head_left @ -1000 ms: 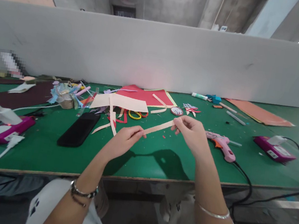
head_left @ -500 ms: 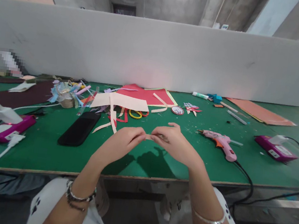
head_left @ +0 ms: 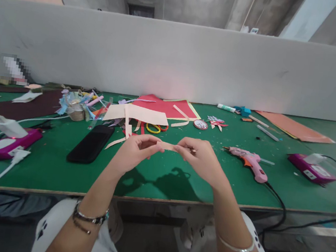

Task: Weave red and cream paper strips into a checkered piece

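Between my two hands a short pale peach paper strip [head_left: 167, 146] is stretched level above the green table. My left hand [head_left: 136, 151] pinches its left end between thumb and fingertips. The other end is in the pinch of my right hand [head_left: 196, 156], whose curled fingers hide part of it. Beyond the hands lie a large peach paper sheet [head_left: 147, 116], more cut peach strips [head_left: 127, 122], red paper [head_left: 154, 104] and scissors with yellow and red handles [head_left: 152, 129].
To the left are a black phone [head_left: 90, 144], a purple power strip [head_left: 11, 143] with white cables and a pile of ribbons [head_left: 76, 105]. On the right lie a pink hot glue gun [head_left: 251, 162] and another power strip [head_left: 312, 168]. A grey partition [head_left: 176, 61] closes off the back.
Both hands have risen slightly and moved a little apart, so more of the paper strip shows between them. My left fingers have opened out somewhat around their pinch.
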Demonstrator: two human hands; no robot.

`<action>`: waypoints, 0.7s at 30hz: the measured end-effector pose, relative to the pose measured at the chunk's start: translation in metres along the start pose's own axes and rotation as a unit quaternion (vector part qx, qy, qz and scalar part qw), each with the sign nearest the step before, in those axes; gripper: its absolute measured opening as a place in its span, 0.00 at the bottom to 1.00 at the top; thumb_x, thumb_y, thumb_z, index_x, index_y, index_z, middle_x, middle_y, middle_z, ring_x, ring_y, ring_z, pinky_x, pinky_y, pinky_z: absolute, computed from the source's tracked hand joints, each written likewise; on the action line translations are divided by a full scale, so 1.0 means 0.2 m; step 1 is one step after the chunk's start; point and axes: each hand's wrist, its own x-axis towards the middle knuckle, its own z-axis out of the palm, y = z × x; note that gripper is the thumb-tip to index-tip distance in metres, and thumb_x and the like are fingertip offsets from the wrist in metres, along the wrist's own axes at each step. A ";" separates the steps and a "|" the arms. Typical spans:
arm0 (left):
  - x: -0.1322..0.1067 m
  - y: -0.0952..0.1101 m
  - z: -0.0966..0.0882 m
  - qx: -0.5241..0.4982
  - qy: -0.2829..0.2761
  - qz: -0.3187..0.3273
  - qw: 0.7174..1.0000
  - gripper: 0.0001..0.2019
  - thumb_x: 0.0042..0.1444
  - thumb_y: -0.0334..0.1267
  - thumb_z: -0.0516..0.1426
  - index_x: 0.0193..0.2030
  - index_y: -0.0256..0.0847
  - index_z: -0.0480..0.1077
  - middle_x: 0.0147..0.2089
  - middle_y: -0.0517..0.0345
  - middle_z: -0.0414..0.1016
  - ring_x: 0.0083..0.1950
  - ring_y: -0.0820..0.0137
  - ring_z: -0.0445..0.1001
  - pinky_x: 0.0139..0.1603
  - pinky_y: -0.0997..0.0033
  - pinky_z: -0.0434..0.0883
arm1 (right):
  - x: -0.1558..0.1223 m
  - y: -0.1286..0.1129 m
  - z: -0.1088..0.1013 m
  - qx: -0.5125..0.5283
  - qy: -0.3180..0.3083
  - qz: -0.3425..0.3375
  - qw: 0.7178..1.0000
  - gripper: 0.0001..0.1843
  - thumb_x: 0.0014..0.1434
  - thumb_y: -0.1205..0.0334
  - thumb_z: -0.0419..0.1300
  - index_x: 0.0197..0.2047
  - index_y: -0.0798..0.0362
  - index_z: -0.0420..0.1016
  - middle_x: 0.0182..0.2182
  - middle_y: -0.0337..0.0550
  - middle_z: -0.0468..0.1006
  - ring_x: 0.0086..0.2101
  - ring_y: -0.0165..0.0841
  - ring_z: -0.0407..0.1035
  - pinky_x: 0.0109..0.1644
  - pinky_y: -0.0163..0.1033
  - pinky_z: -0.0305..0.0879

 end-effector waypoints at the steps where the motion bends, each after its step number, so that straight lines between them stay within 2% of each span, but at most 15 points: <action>1: 0.00 0.00 0.01 -0.009 0.003 -0.004 1.000 0.14 0.43 0.45 0.57 0.33 0.37 0.71 0.26 0.58 0.74 0.22 0.75 0.64 0.20 0.78 0.61 | 0.00 0.00 0.00 0.000 0.013 0.004 1.000 0.14 0.55 0.58 0.52 0.22 0.56 0.66 0.15 0.32 0.61 0.18 0.22 0.52 0.23 0.29 0.47; 5: 0.01 -0.01 0.04 -0.003 -0.002 0.003 1.000 0.14 0.44 0.46 0.57 0.32 0.37 0.71 0.26 0.57 0.74 0.24 0.74 0.66 0.23 0.77 0.62 | -0.02 -0.01 0.02 -0.004 0.051 0.007 0.999 0.17 0.53 0.56 0.53 0.18 0.56 0.61 0.14 0.31 0.57 0.18 0.22 0.49 0.23 0.30 0.46; 8: 0.01 -0.02 0.02 0.020 0.019 0.019 0.999 0.12 0.46 0.45 0.55 0.29 0.38 0.70 0.25 0.59 0.72 0.24 0.75 0.64 0.24 0.77 0.62 | 0.01 0.01 0.02 0.014 0.020 0.010 1.000 0.18 0.54 0.53 0.52 0.18 0.55 0.62 0.14 0.32 0.59 0.18 0.22 0.52 0.22 0.30 0.48; 10: 0.01 -0.03 -0.02 0.036 0.062 0.027 0.997 0.11 0.46 0.44 0.55 0.28 0.38 0.68 0.24 0.61 0.70 0.25 0.75 0.64 0.25 0.77 0.62 | 0.09 0.06 0.02 -0.002 0.003 0.033 0.999 0.19 0.57 0.53 0.48 0.21 0.55 0.65 0.14 0.34 0.63 0.18 0.24 0.56 0.23 0.30 0.51; 12: 0.01 -0.04 -0.07 0.051 0.107 0.037 0.992 0.10 0.46 0.43 0.55 0.27 0.38 0.67 0.23 0.62 0.67 0.25 0.75 0.64 0.26 0.77 0.62 | 0.22 0.13 0.03 -0.077 0.006 0.065 0.995 0.16 0.59 0.58 0.45 0.28 0.56 0.69 0.21 0.38 0.70 0.22 0.26 0.63 0.27 0.31 0.57; 13: 0.01 -0.04 -0.10 0.053 0.123 0.041 0.990 0.09 0.46 0.43 0.54 0.27 0.38 0.67 0.23 0.62 0.66 0.26 0.74 0.64 0.26 0.77 0.62 | 0.30 0.17 0.04 -0.132 0.009 0.086 0.987 0.13 0.59 0.62 0.45 0.35 0.56 0.70 0.28 0.40 0.73 0.27 0.28 0.66 0.32 0.32 0.60; 14: 0.01 -0.04 -0.12 0.049 0.134 0.045 0.989 0.09 0.47 0.42 0.54 0.27 0.38 0.66 0.23 0.63 0.66 0.26 0.74 0.64 0.28 0.77 0.63 | 0.37 0.21 0.06 -0.155 0.016 0.100 0.983 0.13 0.58 0.66 0.46 0.42 0.56 0.68 0.35 0.44 0.74 0.33 0.30 0.67 0.37 0.33 0.60; 16: 0.00 -0.04 -0.17 0.029 0.145 0.054 0.988 0.07 0.47 0.41 0.52 0.27 0.39 0.65 0.25 0.62 0.67 0.28 0.73 0.66 0.31 0.76 0.64 | 0.49 0.29 0.10 -0.181 0.015 0.122 0.976 0.18 0.56 0.72 0.46 0.50 0.56 0.64 0.47 0.51 0.68 0.41 0.35 0.66 0.42 0.38 0.60; 19: -0.01 -0.04 -0.21 0.008 0.141 0.063 0.988 0.05 0.46 0.37 0.50 0.26 0.40 0.65 0.29 0.60 0.70 0.32 0.72 0.68 0.35 0.74 0.65 | 0.58 0.37 0.19 -0.209 -0.006 0.163 0.964 0.21 0.55 0.74 0.48 0.52 0.56 0.62 0.53 0.57 0.61 0.46 0.40 0.63 0.43 0.42 0.61; 21: -0.02 -0.04 -0.22 -0.006 0.133 0.061 0.989 0.06 0.46 0.36 0.49 0.25 0.40 0.65 0.29 0.60 0.71 0.33 0.70 0.68 0.35 0.73 0.66 | 0.59 0.41 0.23 -0.220 -0.015 0.191 0.956 0.17 0.56 0.70 0.51 0.50 0.56 0.64 0.51 0.55 0.63 0.47 0.40 0.63 0.45 0.45 0.62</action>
